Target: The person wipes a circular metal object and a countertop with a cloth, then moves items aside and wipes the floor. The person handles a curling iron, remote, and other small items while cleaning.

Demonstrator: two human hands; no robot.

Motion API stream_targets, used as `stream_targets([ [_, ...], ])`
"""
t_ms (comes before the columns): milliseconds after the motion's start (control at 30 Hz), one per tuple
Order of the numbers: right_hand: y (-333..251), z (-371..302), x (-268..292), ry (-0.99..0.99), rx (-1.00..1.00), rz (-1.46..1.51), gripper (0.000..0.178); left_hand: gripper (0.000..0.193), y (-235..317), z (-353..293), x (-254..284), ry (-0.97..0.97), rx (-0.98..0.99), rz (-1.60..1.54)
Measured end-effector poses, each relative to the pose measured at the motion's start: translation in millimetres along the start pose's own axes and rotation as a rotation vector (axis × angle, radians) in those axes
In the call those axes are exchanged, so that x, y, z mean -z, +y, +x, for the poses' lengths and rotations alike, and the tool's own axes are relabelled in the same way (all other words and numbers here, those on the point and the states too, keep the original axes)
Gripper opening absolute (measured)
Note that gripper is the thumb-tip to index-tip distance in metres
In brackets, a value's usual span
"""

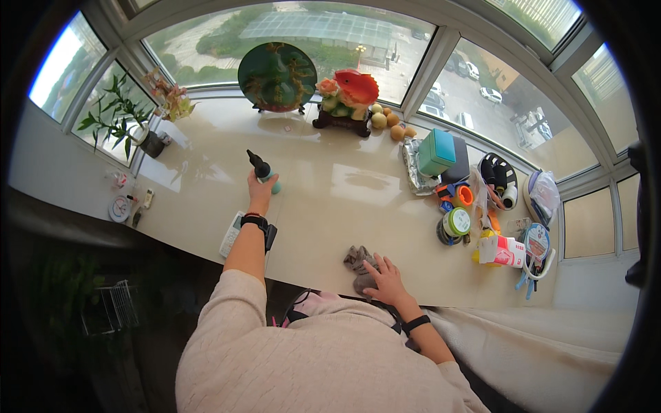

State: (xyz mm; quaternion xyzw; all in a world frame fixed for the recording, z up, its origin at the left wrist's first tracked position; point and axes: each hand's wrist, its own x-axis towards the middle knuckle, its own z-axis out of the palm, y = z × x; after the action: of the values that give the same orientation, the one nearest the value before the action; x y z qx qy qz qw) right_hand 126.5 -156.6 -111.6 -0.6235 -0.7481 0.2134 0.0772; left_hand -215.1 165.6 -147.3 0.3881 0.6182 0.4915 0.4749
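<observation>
My left hand (259,195) is closed around a small bottle (259,165) with a black pump or spray top and a teal body, over the left half of the cream countertop (317,220). The bottle leans slightly, and my fingers cover part of its body. Near the front edge, my right hand (389,281) lies with its fingers spread, its thumb side against a crumpled grey-brown cloth (357,259). Partly behind my left forearm sits a white device with a keypad (230,237), perhaps a calculator.
A round green plate on a stand (277,77) and a red fish ornament (354,89) stand by the window. Potted plants (148,141) and a small clock (119,208) are at left. At right are a teal box (436,153), tape rolls (464,195) and a green-lidded jar (456,222).
</observation>
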Motion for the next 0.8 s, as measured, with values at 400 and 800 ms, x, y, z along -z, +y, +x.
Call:
stream_targets([
  [400, -40.6, 56.2, 38.0, 0.314, -0.509, 1.596, 0.050, 0.049, 123.1, -135.0, -15.1, -0.634, 0.029, -0.349],
  [800, -122.1, 102.0, 208.1, 0.298, 0.156, 1.645, 0.044, 0.034, 182.6, -236.9, -46.8, -1.138, -0.088, 0.142],
])
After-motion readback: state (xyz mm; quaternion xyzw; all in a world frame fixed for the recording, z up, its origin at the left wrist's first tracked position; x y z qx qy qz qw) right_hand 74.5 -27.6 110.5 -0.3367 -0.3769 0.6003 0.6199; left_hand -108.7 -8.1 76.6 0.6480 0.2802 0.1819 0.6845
